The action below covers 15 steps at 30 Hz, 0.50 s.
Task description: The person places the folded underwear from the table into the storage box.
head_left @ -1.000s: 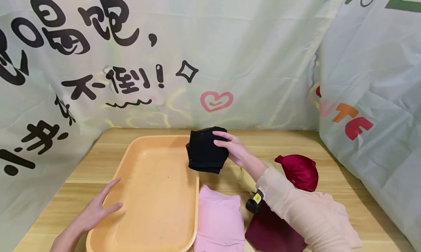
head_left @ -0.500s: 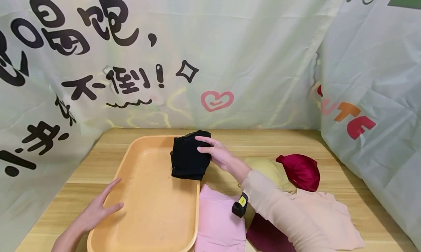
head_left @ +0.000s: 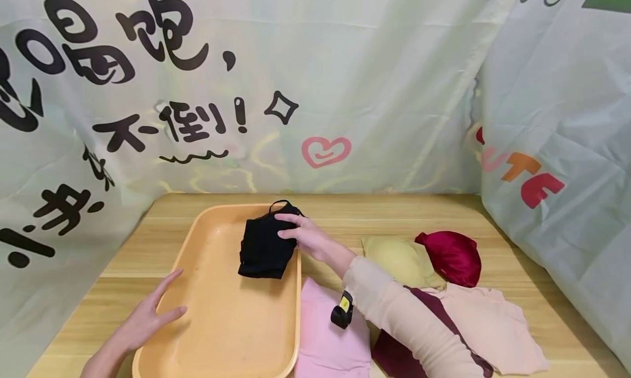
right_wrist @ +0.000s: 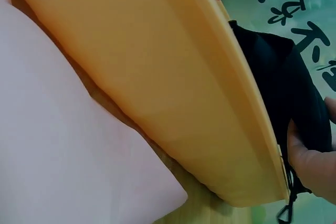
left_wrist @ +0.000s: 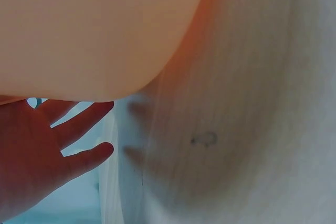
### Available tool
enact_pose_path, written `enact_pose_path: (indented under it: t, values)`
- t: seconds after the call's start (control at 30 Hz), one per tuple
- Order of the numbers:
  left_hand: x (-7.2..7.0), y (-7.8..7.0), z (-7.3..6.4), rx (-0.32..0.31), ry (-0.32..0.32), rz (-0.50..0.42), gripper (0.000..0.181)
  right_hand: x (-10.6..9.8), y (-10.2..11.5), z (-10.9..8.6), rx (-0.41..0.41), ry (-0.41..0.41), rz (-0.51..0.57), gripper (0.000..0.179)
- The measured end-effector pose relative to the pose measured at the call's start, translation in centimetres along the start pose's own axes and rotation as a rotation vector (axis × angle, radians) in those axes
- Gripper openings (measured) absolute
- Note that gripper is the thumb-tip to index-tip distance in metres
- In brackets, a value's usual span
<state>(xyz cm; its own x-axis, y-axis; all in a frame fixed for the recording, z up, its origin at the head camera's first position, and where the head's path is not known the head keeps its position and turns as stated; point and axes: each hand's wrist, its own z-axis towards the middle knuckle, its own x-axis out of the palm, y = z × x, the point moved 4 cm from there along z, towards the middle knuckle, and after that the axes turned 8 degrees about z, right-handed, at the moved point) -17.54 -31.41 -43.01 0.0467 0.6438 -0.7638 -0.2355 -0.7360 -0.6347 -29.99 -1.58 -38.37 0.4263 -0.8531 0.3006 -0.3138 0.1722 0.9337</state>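
Observation:
My right hand (head_left: 308, 238) grips a folded black camisole top (head_left: 266, 246) over the far right corner of the orange tray (head_left: 217, 334). A thin strap loops up from the top's far edge. In the right wrist view, the thumb (right_wrist: 315, 169) lies against the black fabric (right_wrist: 278, 72), and a strap with its slider (right_wrist: 286, 211) dangles by the rim. Fingers spread, my left hand (head_left: 143, 315) is at the tray's left rim. From the left wrist, that hand (left_wrist: 47, 150) shows beside the tray's outer wall (left_wrist: 105, 35).
A folded pink garment (head_left: 332, 334) lies along the tray's right side. Farther right are an olive-yellow garment (head_left: 401, 257), a shiny red cupped one (head_left: 453, 257), a maroon one (head_left: 399, 356) partly under my sleeve, and a pale peach one (head_left: 493, 328). Printed cloth (head_left: 384, 93) hangs behind the table.
My right hand has carried the black top leftward and a little nearer, from the tray's right edge to over its inside. The strap has come into view. My left hand has stayed still.

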Motion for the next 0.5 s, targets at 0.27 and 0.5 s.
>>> enact_pose_path:
  t: [0.27,0.5]
  values:
    - [0.0,-0.2,-0.1,-0.003,0.014,-0.012,0.073,0.8,-1.0,0.3,0.069,0.033,0.012,0.049]
    - [-0.1,-0.2,-0.1,-0.014,0.015,-0.006,0.073,1.4,-1.2,0.5,0.077,0.048,0.01,0.048]
